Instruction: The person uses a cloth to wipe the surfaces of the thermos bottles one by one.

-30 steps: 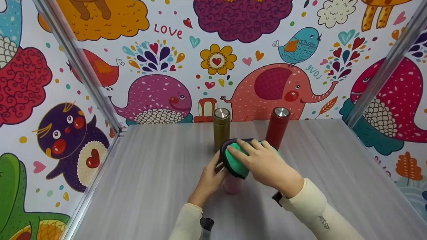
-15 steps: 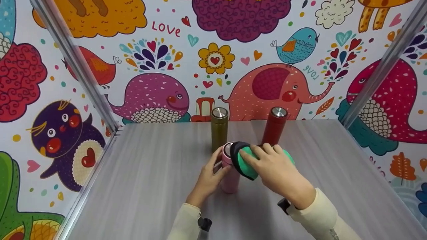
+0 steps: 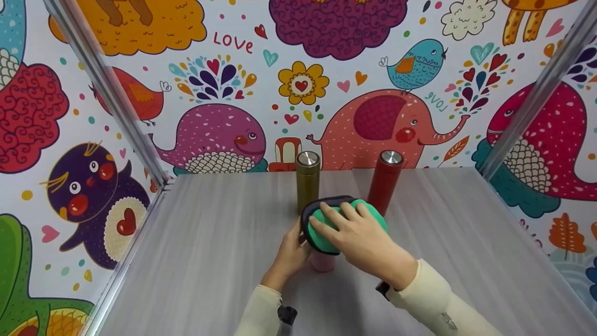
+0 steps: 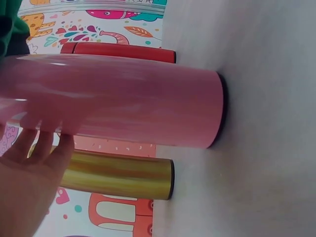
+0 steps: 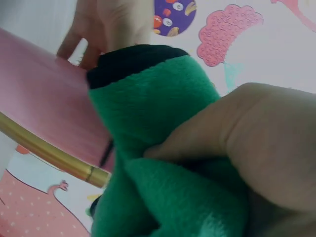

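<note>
A pink thermos flask stands upright on the table in front of me. My left hand grips it near its upper part, the fingers curved against its side in the left wrist view. My right hand holds a green plush cloth with a dark edge. The cloth is bunched, and the thumb presses into its fold in the right wrist view. In the head view, the cloth lies over the top of the pink flask and hides its lid.
Behind the pink flask stands a gold thermos flask, slightly left. A red thermos flask stands at the back right. Both have shiny metal lid tops. The grey table meets patterned walls and metal posts at its edges.
Half a second ago the cloth had slid right and bared the pink flask's lid. Now my right hand has brought it back left, over the top. The left hand keeps its grip.
</note>
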The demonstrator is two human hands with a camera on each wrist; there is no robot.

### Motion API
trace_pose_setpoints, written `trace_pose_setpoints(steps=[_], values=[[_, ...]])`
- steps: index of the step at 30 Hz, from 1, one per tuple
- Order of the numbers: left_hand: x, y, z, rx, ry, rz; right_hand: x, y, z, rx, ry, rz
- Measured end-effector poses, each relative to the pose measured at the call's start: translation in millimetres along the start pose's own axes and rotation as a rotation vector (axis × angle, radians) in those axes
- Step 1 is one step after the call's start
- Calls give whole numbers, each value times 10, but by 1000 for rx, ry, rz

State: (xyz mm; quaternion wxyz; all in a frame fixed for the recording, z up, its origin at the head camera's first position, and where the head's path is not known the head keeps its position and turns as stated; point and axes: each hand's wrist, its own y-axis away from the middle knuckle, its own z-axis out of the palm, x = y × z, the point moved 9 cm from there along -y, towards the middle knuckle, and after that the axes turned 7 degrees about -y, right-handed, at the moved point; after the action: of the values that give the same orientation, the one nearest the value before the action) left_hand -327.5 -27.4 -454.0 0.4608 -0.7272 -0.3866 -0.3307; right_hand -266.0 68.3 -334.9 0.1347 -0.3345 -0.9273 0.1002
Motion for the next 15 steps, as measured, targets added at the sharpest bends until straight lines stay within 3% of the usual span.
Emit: trace_pose_setpoints(steps=[5, 15], values=[[23, 17, -19, 21, -18, 6, 83, -54, 56, -50, -67, 13], [15, 1, 19, 7, 16, -51, 400, -8, 68, -84, -222, 150]])
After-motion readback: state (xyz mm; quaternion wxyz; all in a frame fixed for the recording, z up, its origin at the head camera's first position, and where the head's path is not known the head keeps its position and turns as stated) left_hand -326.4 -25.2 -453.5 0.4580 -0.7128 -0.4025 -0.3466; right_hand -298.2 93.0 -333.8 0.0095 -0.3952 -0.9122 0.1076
